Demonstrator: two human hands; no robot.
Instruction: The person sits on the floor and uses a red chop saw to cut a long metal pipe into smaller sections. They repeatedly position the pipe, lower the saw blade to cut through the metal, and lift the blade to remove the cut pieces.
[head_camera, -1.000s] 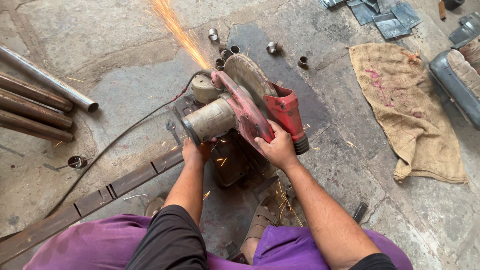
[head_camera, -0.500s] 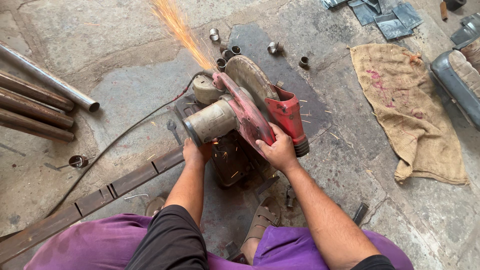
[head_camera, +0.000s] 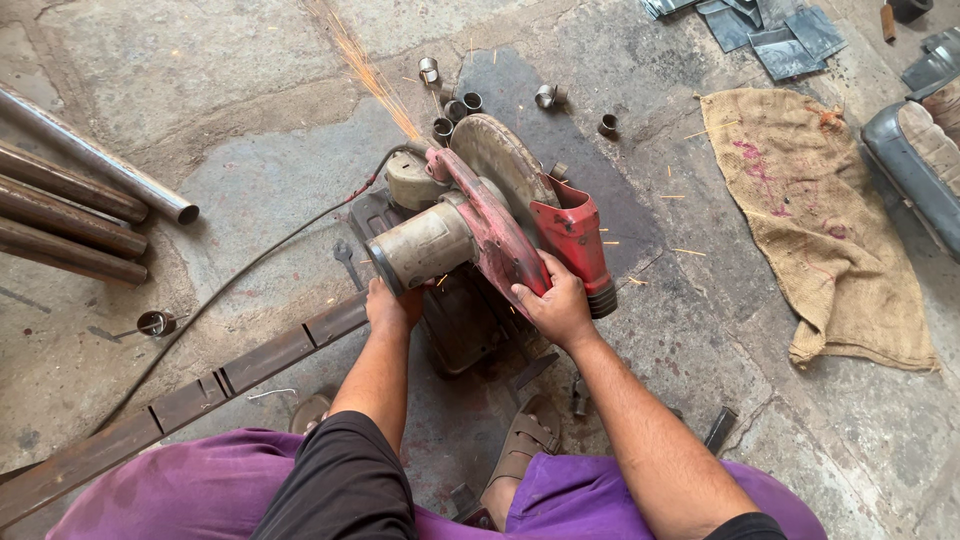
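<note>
While both hands (head_camera: 475, 308) clamp one chop saw (head_camera: 490, 215), four pipes (head_camera: 75, 205) lie left.

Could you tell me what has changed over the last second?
Very little: the spark stream has thinned. The right hand still grips the red chop saw, the left hand still rests on the metal bar, and the cut rings lie unmoved.

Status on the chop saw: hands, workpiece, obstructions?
Right hand gripping chop saw handle. Left hand on flat steel bar at the saw. Sparks flying off behind. Power cord trails left; nothing blocking.
</note>
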